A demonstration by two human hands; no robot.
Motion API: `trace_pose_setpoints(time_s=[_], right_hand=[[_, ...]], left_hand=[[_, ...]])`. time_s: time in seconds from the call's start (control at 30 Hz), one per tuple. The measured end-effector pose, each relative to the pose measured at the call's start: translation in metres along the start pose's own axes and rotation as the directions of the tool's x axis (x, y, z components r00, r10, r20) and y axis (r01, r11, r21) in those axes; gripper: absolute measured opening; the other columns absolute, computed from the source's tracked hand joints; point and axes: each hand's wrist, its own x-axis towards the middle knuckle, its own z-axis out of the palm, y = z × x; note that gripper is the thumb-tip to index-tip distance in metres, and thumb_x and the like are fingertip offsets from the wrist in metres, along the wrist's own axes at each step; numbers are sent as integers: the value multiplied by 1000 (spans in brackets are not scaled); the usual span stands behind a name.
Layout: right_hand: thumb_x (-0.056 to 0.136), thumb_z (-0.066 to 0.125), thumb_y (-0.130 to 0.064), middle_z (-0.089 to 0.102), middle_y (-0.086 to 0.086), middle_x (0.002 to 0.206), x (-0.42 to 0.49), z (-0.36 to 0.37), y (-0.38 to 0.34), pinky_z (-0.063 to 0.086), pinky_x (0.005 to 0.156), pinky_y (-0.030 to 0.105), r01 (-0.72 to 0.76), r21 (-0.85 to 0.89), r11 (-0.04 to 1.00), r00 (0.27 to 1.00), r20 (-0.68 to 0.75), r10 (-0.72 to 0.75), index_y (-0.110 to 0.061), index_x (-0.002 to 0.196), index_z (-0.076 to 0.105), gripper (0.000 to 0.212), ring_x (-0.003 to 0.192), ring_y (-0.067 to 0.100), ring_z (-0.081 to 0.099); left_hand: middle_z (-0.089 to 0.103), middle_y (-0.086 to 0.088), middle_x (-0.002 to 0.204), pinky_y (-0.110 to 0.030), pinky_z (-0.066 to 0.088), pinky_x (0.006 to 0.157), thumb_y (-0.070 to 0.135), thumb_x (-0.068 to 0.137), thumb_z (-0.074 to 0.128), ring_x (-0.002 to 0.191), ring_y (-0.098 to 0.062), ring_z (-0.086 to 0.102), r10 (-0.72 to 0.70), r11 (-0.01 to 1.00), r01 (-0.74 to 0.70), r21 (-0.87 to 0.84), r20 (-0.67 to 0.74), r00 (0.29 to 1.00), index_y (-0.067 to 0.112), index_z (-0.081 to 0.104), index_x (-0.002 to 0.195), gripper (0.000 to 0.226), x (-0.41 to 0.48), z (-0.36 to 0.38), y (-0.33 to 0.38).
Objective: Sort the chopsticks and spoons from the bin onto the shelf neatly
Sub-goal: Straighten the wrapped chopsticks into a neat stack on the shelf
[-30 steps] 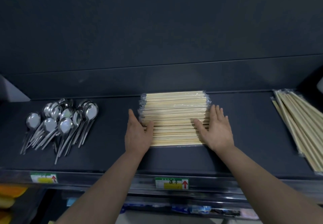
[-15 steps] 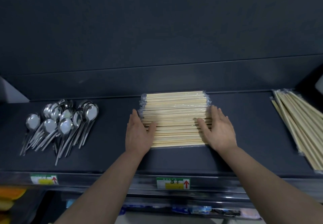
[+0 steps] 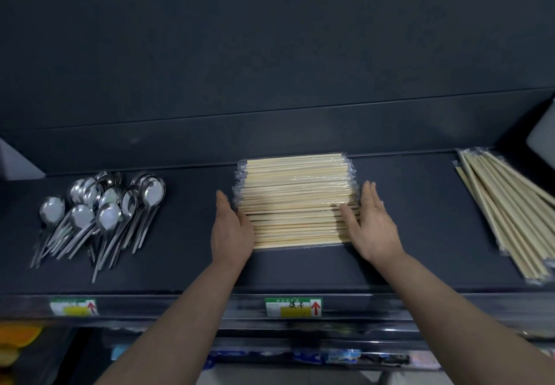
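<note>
A flat stack of wrapped pale wooden chopsticks (image 3: pixel 295 198) lies crosswise in the middle of the dark shelf (image 3: pixel 186 267). My left hand (image 3: pixel 229 230) presses flat against the stack's left end, fingers straight, thumb on the sticks. My right hand (image 3: pixel 372 225) presses against the right end, thumb resting on top of the sticks. Neither hand holds anything. A heap of metal spoons (image 3: pixel 102 210) lies on the shelf to the left, handles pointing toward me.
A second pile of longer wrapped chopsticks (image 3: pixel 507 213) lies slanted at the shelf's right end. Price labels with red arrows (image 3: pixel 293 306) sit on the shelf's front rail. A dark back wall rises behind the shelf. Lower shelves hold packaged goods.
Both hands have stayed at the ends of the chopstick stack, shifting only slightly; the left thumb has slid a little off the top of the sticks.
</note>
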Motion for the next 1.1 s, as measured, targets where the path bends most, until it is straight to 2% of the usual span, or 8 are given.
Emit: trace_pose_setpoints(time_s=[0.07,0.2,0.37,0.53,0.73,0.87,0.97,1.1], right_hand=[[101,30,-45,9,5,161,-1,2,2,11,119,35,58,-63,996,998,20,-57,-12,153,13,64,148,19,9],[101,32,-43,6,2,161,-2,-1,1,16,119,37,43,-3,999,999,-15,-43,-14,154,13,63,147,19,12],[102,34,-37,18,6,159,-1,-3,1,8,119,37,91,-91,992,996,4,-91,-13,149,29,53,147,19,14],[101,37,-31,29,5,156,-11,-10,7,16,117,41,115,-243,963,990,-47,-130,-18,145,39,46,146,20,19],[99,39,-24,40,-2,150,-25,-49,39,20,115,36,130,-430,893,987,-32,-159,-24,136,50,39,142,16,29],[94,46,-18,49,2,144,-24,-91,79,28,111,37,32,-446,894,988,-120,-95,-20,133,56,40,138,20,37],[89,50,-12,56,4,135,-24,-128,117,36,102,37,-57,-421,905,977,-209,-36,-17,128,59,41,129,25,46],[95,42,-19,44,11,144,-16,-163,170,32,108,38,-165,-416,894,978,-185,94,-11,134,48,40,137,28,36]], left_hand=[[50,-9,142,-42,28,117,17,102,33,132,-26,43,47,996,-51,71,60,997,12,16,153,54,-3,1,-3],[15,-10,161,-26,7,119,21,104,31,148,-21,14,84,988,-86,131,22,996,4,15,153,54,-5,1,-5],[13,-12,161,-33,2,121,24,105,31,149,-22,9,191,944,-194,266,36,981,3,23,151,52,-11,1,0],[39,-9,151,-39,17,120,15,100,36,143,-25,26,423,789,-460,408,181,888,13,49,138,40,-18,13,29],[68,-6,119,-40,47,98,0,87,56,112,-26,58,627,703,-666,247,225,745,10,70,115,32,-40,57,81],[66,2,122,-27,40,100,10,94,49,116,-18,54,599,713,-667,216,308,739,16,64,123,33,-60,100,135],[66,2,122,-29,43,100,14,96,48,115,-17,58,546,748,-640,177,384,744,18,61,127,34,-73,140,175],[66,-1,122,-30,47,98,18,96,51,113,-17,61,401,857,-506,92,496,770,16,56,131,36,-91,198,218]])
